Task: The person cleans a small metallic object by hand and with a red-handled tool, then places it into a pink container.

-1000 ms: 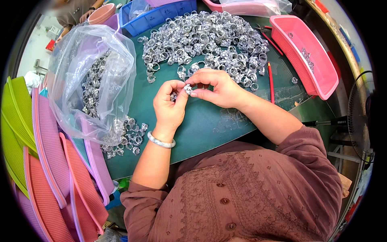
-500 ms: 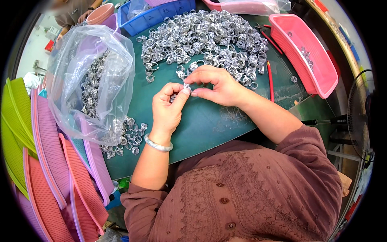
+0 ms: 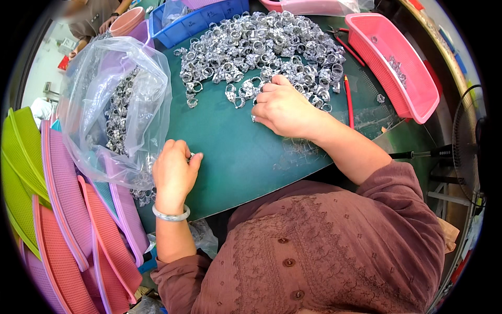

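Note:
A broad heap of silver-coloured rings with clustered tops [image 3: 261, 39] covers the far middle of the green table [image 3: 230, 157]. At the heap's near edge, my right hand [image 3: 287, 111] is closed with its fingers curled down; a bit of silver ring shows under its thumb side, most of it hidden. My left hand [image 3: 173, 170] has moved beside the clear plastic bag [image 3: 157, 104] and pinches a small silver ring [image 3: 192, 155], only partly visible. More rings [image 3: 121, 118] lie within or behind the bag, and a few [image 3: 142, 195] show below it.
Red-handled pliers [image 3: 351, 49] and a red pen-like tool [image 3: 349, 102] lie right of the heap. A pink basket [image 3: 361, 63] holds a few rings. Behind stands a blue bin [image 3: 201, 23]. Stacked coloured baskets [image 3: 65, 193] crowd the left; a black fan [image 3: 467, 146] stands right. Another person's hand [image 3: 107, 23] shows far left.
My hands have parted. The left has moved left and nearer to me, over the loose rings by the bag; the right has turned downward at the heap's near edge.

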### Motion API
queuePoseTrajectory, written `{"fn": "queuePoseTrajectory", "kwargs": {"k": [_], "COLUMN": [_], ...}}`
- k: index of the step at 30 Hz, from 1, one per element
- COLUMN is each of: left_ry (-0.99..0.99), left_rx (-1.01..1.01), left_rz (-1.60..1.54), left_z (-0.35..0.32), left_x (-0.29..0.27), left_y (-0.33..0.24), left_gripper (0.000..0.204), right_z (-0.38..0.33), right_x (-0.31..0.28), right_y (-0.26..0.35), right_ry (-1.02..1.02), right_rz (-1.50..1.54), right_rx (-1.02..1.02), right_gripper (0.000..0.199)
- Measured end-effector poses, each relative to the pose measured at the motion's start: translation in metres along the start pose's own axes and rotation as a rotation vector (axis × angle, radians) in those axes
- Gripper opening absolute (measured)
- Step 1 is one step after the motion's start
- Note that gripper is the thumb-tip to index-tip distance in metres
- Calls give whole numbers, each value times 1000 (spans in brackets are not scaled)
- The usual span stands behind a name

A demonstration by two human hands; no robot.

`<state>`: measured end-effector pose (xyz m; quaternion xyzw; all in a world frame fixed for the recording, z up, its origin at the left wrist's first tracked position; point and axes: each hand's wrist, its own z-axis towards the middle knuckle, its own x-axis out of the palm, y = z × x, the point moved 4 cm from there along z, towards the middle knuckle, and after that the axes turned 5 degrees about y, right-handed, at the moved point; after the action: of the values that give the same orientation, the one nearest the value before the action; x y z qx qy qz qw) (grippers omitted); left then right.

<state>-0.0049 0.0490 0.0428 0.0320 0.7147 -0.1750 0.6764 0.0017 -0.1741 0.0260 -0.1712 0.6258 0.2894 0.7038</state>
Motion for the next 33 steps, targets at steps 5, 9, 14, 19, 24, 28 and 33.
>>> {"fn": "queuePoseTrajectory", "kwargs": {"k": [5,9,14,19,24,28,33], "left_ry": [24,129,95,-47,-188,-207,-224], "left_rx": [131,95,123,252,347,363,341], "left_rz": [-607,-1070,-1385,-1346,-1244,-1253,-1322], "left_z": [14,29,44,46,45,43,40], "left_x": [14,32,33,33,41,44,41], "left_y": [-28,-48,-63,-69,-66,-63,-64], "left_gripper": [16,17,17,20,25,26,23], "right_z": [-3,-2,-3,-3,-2,-2,-1], "right_x": [-4,-6,0,-5,-5,-5,-1], "right_y": [-7,-10,-14,-15,-15,-13,-13], "right_ry": [-221,-301,-341,-399,-458,-419,-414], "right_rz": [372,928,1088,1073,1046,1061,1081], "right_rx": [-19,47,8,-36,-120,-101,-85], "right_gripper": [9,7,9,10,11,12,13]}}
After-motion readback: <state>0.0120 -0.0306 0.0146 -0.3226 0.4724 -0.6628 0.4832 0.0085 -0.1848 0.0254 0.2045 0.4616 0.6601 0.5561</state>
